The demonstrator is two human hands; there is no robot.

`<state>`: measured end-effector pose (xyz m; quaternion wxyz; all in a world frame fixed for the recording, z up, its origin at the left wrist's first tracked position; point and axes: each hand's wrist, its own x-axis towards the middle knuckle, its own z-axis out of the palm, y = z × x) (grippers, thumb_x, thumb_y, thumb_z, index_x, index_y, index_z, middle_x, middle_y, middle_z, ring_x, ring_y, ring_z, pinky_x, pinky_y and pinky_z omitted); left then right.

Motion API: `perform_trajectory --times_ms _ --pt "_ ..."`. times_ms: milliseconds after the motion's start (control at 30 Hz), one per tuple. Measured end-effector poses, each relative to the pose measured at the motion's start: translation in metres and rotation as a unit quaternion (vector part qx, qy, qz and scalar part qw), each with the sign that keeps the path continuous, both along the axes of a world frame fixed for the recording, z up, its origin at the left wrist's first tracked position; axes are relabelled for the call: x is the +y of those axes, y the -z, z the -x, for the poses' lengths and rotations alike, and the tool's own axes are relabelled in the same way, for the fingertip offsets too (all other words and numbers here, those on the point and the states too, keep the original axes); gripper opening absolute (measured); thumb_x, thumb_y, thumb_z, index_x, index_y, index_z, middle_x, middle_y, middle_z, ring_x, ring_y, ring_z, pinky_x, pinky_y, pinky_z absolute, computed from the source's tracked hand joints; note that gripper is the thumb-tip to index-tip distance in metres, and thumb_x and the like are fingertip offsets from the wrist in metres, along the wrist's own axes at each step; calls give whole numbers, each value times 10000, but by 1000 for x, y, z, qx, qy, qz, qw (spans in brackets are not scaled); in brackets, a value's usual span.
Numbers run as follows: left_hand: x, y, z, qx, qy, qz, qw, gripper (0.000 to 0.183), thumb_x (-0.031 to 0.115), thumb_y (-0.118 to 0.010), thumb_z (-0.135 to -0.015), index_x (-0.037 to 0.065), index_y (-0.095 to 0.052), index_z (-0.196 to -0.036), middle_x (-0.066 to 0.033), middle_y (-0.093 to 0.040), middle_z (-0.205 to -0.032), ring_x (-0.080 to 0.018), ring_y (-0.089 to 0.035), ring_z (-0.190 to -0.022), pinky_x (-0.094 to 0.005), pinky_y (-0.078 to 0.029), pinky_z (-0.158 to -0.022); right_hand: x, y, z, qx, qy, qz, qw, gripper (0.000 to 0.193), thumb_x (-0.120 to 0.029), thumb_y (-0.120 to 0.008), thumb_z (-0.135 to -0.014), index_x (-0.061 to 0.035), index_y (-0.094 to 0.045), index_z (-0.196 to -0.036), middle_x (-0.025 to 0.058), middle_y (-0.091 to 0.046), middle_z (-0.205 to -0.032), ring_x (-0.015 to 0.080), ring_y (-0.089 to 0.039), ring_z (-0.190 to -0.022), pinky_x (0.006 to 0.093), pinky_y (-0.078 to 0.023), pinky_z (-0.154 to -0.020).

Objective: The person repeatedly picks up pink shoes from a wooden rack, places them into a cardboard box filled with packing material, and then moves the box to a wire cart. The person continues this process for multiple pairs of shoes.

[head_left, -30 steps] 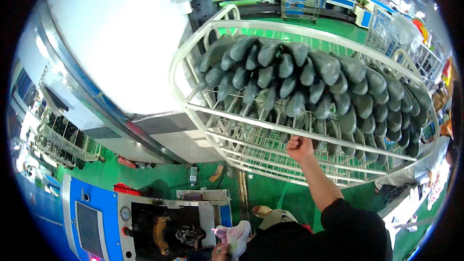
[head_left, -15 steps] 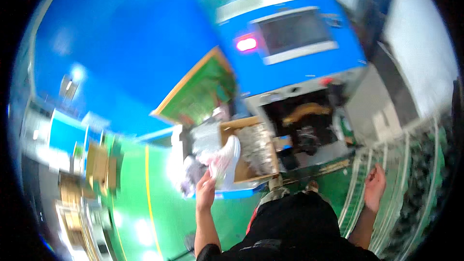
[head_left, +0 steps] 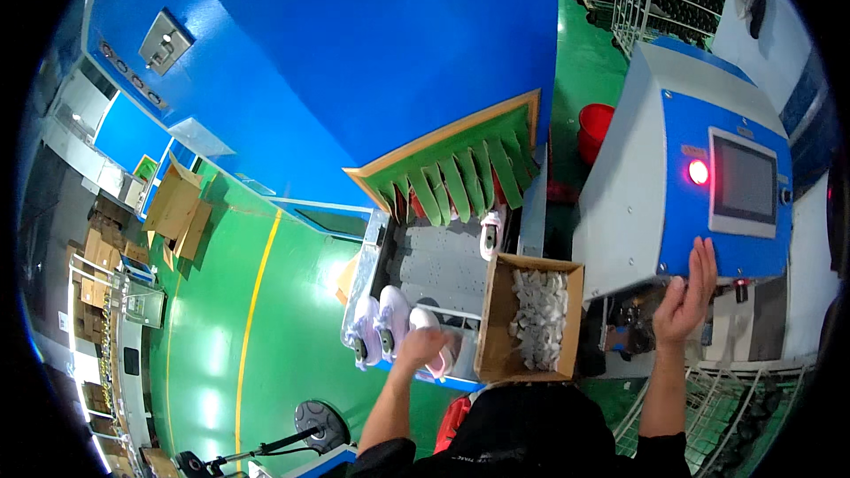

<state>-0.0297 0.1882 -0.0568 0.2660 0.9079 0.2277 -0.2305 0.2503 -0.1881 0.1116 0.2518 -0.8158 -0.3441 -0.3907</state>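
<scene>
Shoe (head_left: 431, 336), pale with a pink sole edge, lies at the near edge of the grey conveyor bed (head_left: 440, 263), rightmost of three set side by side; two more pale shoes (head_left: 379, 321) sit just to its left. Left hand (head_left: 420, 347) lies over the shoe, fingers curled down onto its upper. Contact is plain; whether the fingers close fully round it I cannot tell, since the back of the hand hides the palm side.

Right hand (head_left: 684, 299) is well apart, raised with fingers spread and loosely open, holding nothing. Fingertips sit at the lower edge of the blue control cabinet (head_left: 722, 186), below its screen (head_left: 744, 181) and red lamp (head_left: 699, 172); touching or only near, not clear.

Open cardboard box (head_left: 489, 319) with pale filler pieces stands just right of the shoe, at the bed's near right corner. Another small shoe (head_left: 490, 235) lies farther up the bed, near the green strip curtain (head_left: 460, 179) at the tunnel mouth.

Judgement on doing the step well: take the shoe across the middle of the upper, not by the toe alone; lift straight so the neighbouring shoe is not nudged, and clear the box wall on the right.
</scene>
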Motion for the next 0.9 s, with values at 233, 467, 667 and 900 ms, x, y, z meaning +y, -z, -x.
perform_trajectory --times_ms 233,467,667,900 --pt "193 57 -223 -262 -180 684 657 443 322 -490 -999 -24 -594 -1254 -188 -645 -1269 -298 -630 -1173 -429 -494 -1028 14 44 -29 -172 129 18 976 503 -329 -240 -1078 0 -514 -1343 214 -547 -1391 374 -520 -1291 532 -336 -1130" --pt "311 129 -318 -262 -23 -224 938 535 209 -654 -845 161 -579 -1373 -212 -605 -1334 -423 -558 -1224 -551 -423 -1042 1 33 -27 -216 154 141 954 526 -390 -452 -1046 -16 -414 -1415 226 -481 -1408 406 -497 -1299 590 -404 -1080" --pt "256 105 -278 -169 -55 -27 984 561 13 -555 -831 135 -564 -1379 -235 -521 -1408 -445 -468 -1313 -532 -392 -1094 4 42 -18 -189 207 142 949 596 -447 -509 -1013 -10 -403 -1405 229 -467 -1391 432 -509 -1275 631 -430 -1054" --pt "267 193 -241 -186 3 -270 945 177 188 -647 -841 54 -693 -946 -205 -723 -871 -376 -715 -803 -498 -575 -722 1 47 -24 -154 149 94 972 663 -549 -460 -1010 -27 -423 -1417 226 -482 -1421 407 -471 -1325 599 -398 -1098"
